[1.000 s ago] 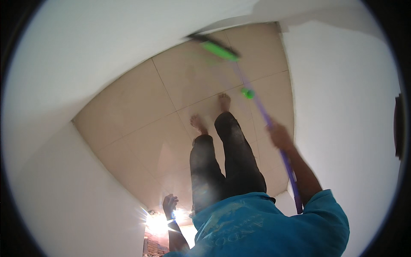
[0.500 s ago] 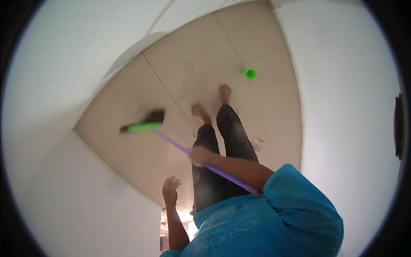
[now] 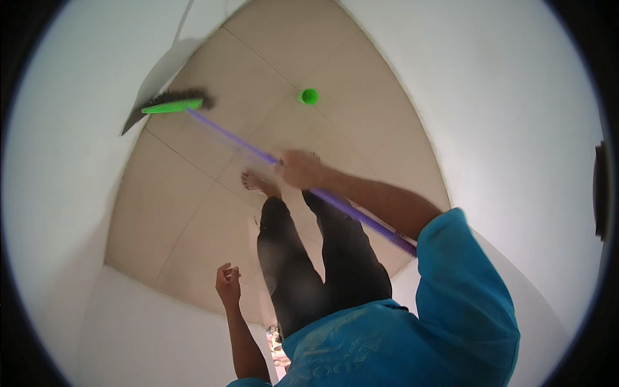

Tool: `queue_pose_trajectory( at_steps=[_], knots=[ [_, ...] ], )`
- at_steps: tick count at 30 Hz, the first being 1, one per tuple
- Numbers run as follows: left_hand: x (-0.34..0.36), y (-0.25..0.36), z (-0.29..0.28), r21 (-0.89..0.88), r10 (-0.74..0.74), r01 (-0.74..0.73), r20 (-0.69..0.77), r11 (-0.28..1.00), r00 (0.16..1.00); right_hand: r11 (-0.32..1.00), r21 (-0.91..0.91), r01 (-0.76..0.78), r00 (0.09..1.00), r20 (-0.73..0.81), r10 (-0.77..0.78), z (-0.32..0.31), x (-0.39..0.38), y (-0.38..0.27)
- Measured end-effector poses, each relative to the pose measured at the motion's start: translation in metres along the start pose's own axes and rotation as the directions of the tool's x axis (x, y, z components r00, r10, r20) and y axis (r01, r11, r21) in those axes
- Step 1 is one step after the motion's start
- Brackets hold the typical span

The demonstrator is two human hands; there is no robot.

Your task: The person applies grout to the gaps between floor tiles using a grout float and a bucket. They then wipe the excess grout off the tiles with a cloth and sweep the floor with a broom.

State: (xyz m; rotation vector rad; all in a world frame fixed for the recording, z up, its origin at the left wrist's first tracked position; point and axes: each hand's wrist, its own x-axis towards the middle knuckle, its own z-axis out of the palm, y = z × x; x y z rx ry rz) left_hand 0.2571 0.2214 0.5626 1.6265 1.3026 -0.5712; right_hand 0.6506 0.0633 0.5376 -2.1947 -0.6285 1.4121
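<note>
My right hand [image 3: 300, 169] is closed round the purple handle of a broom [image 3: 225, 134], which slants from beside my right upper arm out to the far left. The broom's green head [image 3: 173, 106] is at the floor's far left edge by the wall, its dark bristles blurred and spread on the far side. My left hand [image 3: 227, 284] hangs free at the lower left, away from the broom, its fingers loosely bent with nothing in them. Ahead of my feet, a green cup [image 3: 309, 97] is on the floor with its mouth showing.
Beige floor tiles [image 3: 193, 187] stretch between white walls [image 3: 490, 129] on both sides. My bare left foot [image 3: 255, 182] is on the tiles; the right one is mostly behind my right hand. Behind me at the bottom, a narrow gap [image 3: 277, 348] shows cluttered things I cannot make out.
The broom head has swung farther away and to the left, up to the wall. My right hand moved forward with it. My view has turned, and the cup appears farther left.
</note>
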Motion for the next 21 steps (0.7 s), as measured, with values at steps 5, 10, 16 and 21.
queue_pose_trajectory(
  at_steps=[5,10,16,21],
  knots=[
    [0.035,0.044,0.003,0.162,0.116,-0.119,0.028,0.98,0.993,0.981,-0.168,-0.096,0.993,-0.079,0.084,-0.089,0.025,0.036],
    [0.124,0.125,0.176,0.29,0.418,-0.411,0.041,0.864,0.908,0.802,-0.597,0.014,0.918,-0.31,-0.247,-0.174,0.013,0.167],
    [0.271,0.251,0.354,0.594,0.578,-0.54,0.149,0.596,0.802,0.751,-0.648,-0.127,0.909,-0.379,-0.173,-0.224,0.031,0.262],
    [0.331,0.3,0.443,0.802,0.535,-0.506,0.289,0.318,0.794,0.845,-0.5,-0.19,0.941,-0.339,0.011,-0.207,0.034,0.312]
  ],
)
